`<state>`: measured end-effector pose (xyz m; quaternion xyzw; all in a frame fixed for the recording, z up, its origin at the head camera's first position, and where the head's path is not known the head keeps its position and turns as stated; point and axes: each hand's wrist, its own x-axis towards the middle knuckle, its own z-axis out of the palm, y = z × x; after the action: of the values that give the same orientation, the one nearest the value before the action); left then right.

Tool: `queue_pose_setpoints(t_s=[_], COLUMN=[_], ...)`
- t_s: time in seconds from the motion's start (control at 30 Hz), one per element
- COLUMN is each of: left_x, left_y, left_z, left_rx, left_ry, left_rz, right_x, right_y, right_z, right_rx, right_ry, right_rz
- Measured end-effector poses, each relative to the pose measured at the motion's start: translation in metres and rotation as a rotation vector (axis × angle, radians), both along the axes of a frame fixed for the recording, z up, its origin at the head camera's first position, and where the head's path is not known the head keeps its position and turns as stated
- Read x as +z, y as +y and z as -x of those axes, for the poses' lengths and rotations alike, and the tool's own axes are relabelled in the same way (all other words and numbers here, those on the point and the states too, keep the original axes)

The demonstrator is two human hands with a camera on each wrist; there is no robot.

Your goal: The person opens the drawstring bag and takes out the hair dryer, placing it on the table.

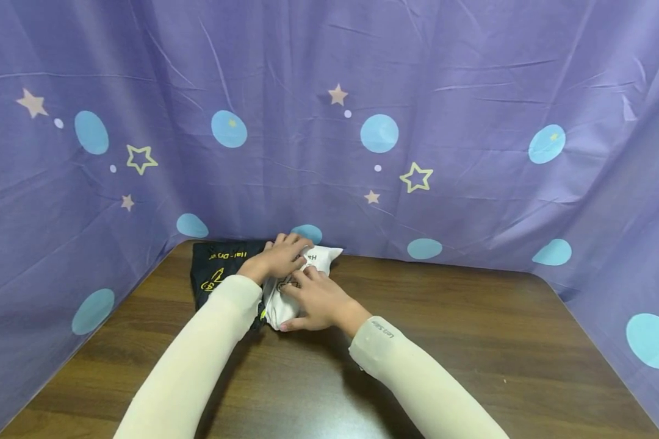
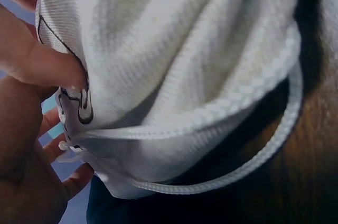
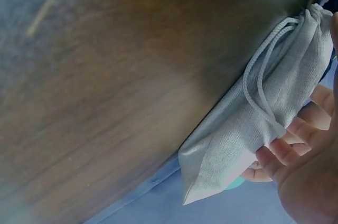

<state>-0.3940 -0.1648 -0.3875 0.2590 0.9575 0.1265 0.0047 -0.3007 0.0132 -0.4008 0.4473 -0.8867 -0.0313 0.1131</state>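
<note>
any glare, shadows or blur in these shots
Head view: pale glare on the near part of the wooden table, soft shadow beside the right sleeve; left wrist view: the white bag fills much of the frame, table dim and blurred; right wrist view: table blurred, hazy at upper left.

Wooden tabletop (image 1: 472,341): front glare between soft shadows.
Purple curtain (image 1: 472,97): bright, palest upper right.
White drawstring bag (image 2: 185,44): left wrist view dim, perhaps out of focus.
</note>
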Motion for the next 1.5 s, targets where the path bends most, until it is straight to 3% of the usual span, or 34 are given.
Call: queue_pose_setpoints(t_s=[0.3, 0.87, 1.17, 1.5], left_x=[-0.007, -0.003, 0.003, -0.003], left_y=[-0.004, 0.009, 0.021, 0.038], left_z=[0.003, -0.007, -0.021, -0.027], left_rx=[-0.009, 0.027, 0.026, 0.023], left_ry=[0.018, 0.002, 0.016, 0.011], left_rz=[-0.035, -0.025, -0.017, -0.057], right_x=[-0.003, -0.006, -0.009, -0.009], right_y=[0.001, 0.018, 0.032, 0.052], right_z=[-0.001, -0.003, -0.004, -0.011], right_rx=[-0.016, 0.008, 0.029, 0.043], right_ry=[0.011, 0.021, 0.02, 0.031], right_rz=[-0.02, -0.032, -0.028, -0.038])
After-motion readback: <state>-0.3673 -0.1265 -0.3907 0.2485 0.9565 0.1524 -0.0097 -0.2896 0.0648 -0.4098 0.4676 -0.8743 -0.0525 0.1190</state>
